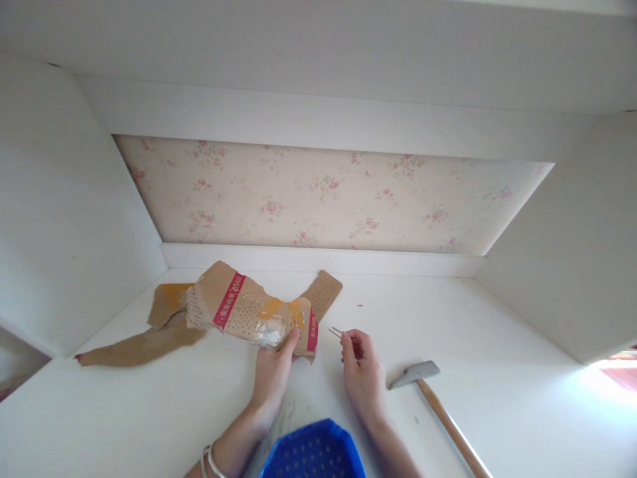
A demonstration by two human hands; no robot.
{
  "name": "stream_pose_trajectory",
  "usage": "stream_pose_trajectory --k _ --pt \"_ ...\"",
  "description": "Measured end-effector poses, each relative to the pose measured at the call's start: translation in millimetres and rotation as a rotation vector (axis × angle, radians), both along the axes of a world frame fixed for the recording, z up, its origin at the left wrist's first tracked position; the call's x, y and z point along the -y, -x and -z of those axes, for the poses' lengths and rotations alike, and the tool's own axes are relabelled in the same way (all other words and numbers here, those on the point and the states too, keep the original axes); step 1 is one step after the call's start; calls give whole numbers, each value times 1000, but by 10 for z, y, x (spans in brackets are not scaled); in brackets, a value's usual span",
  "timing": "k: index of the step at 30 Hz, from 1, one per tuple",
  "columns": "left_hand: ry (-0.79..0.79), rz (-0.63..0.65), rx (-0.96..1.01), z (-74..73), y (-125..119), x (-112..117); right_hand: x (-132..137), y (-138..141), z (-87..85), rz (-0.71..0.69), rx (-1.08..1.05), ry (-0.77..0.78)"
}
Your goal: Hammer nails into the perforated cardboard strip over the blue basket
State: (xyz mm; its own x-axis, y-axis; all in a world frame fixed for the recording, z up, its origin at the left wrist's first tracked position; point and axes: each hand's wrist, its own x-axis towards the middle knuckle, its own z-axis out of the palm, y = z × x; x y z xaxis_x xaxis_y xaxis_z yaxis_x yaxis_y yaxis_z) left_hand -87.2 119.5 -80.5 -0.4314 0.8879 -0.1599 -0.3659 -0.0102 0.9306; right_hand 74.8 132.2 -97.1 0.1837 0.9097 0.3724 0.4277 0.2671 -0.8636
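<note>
My left hand (273, 368) rests on a torn piece of brown cardboard (233, 307) dotted with small holes and marked by red tape strips. Its thumb presses the right end, beside a small clear plastic packet (270, 332) lying on the cardboard. To its right, my right hand (362, 366) is closed in a pinch on thin metal nails (336, 331), whose tips point left toward the cardboard. Both hands lie over a white desk top (149, 405).
A hammer (434, 405) with a wooden handle lies on the desk right of my right hand. A blue perforated basket (311, 453) sits at the near edge between my forearms. Floral wallpaper (323, 196) backs the white alcove, with side panels left and right.
</note>
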Motion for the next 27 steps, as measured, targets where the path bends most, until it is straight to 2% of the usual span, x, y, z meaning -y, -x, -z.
stream_pose_trajectory --k 6,13,19,22,27 --pt "-59 62 269 -7 -25 26 -71 -14 39 -93 133 23" --pt "-109 206 417 -79 -99 72 -59 10 53 -188 237 17" --pt "-86 335 477 -169 -122 114 -72 6 29 -213 152 6" --pt "-69 379 502 -178 -113 116 -54 8 -15 -292 90 -24" --pt "18 382 538 -150 -72 94 -26 -1 -74 -417 20 -9"
